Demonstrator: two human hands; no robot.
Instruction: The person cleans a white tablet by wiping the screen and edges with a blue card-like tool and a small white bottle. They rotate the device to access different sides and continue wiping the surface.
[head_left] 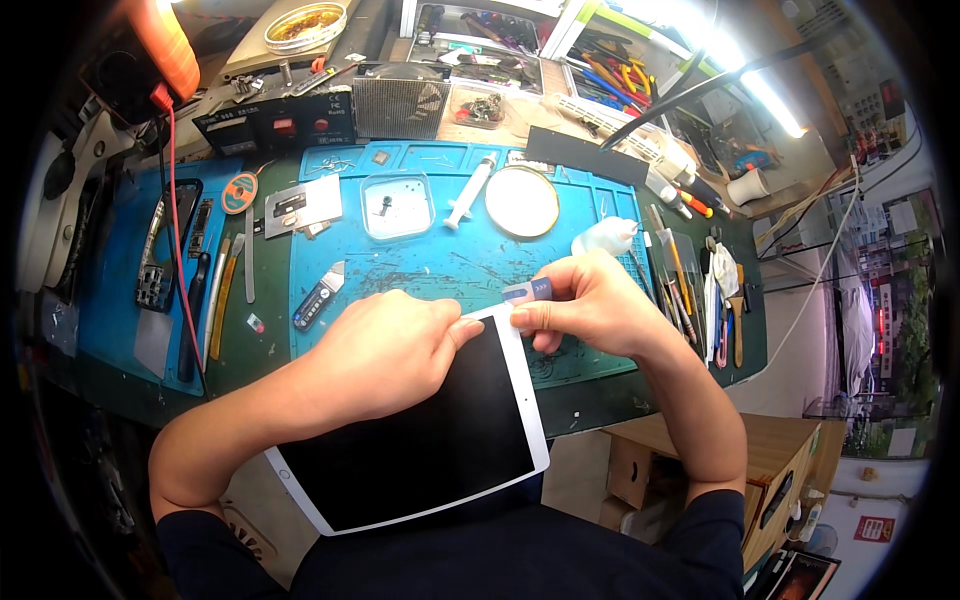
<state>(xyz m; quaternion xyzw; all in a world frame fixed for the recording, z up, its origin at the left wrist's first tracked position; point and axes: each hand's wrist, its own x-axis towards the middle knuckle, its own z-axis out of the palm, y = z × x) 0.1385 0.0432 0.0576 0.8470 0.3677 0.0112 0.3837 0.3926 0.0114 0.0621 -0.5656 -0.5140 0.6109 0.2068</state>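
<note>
A white-framed tablet point(440, 455) with a dark screen rests tilted between my body and the bench edge. My left hand point(385, 350) is closed at its upper edge, the thumb lying on the frame; its other fingers are partly hidden. At the tablet's upper right corner, my right hand point(590, 305) pinches a small, thin blue-and-grey card point(527, 291) between thumb and fingers. The card sits against the corner; whether it enters the seam I cannot tell. A utility knife point(318, 298) lies on the blue mat point(400, 262), left of my hands.
Beyond my hands are a clear tray point(397, 207), a syringe point(468, 192), a round white-rimmed tin point(522, 202) and a squeeze bottle point(604, 237). Brushes and tweezers point(680, 280) line the right side. An opened phone housing point(168, 245) lies left, near a hanging red cable point(172, 200).
</note>
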